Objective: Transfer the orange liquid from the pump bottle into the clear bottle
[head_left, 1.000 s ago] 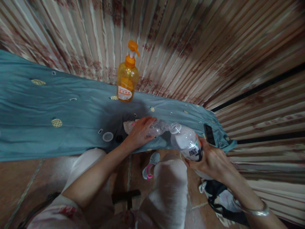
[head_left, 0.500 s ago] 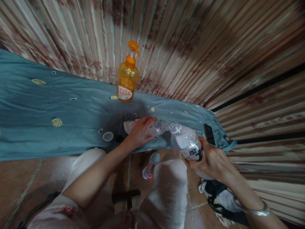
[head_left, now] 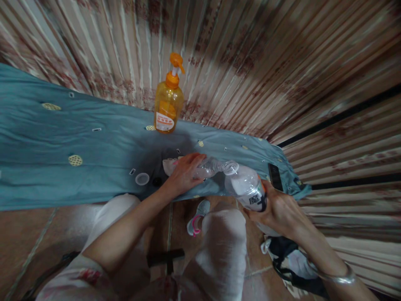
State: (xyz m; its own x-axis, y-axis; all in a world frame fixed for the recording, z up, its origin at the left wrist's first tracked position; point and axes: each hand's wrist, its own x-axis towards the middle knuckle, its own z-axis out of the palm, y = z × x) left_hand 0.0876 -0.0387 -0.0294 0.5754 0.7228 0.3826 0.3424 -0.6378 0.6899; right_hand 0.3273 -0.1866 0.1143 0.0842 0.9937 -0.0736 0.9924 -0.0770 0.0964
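My left hand (head_left: 187,172) is wrapped round a clear plastic bottle (head_left: 211,166) lying nearly level over the cloth, its neck pointing right. My right hand (head_left: 280,207) grips a wider clear bottle (head_left: 242,184) with a white, orange and dark label, tilted with its mouth up and to the left. The two bottle mouths meet, or nearly so; whether liquid passes between them I cannot tell. Left of my left hand lie a translucent white round cap (head_left: 142,179) and a small dark cap (head_left: 157,181).
An orange pump bottle (head_left: 168,106) stands at the back of the blue cloth-covered surface (head_left: 103,146). A phone (head_left: 275,176) lies near its right end. Pleated curtains (head_left: 219,62) rise behind. Below are my knees, tiled floor and a dark bag (head_left: 294,267).
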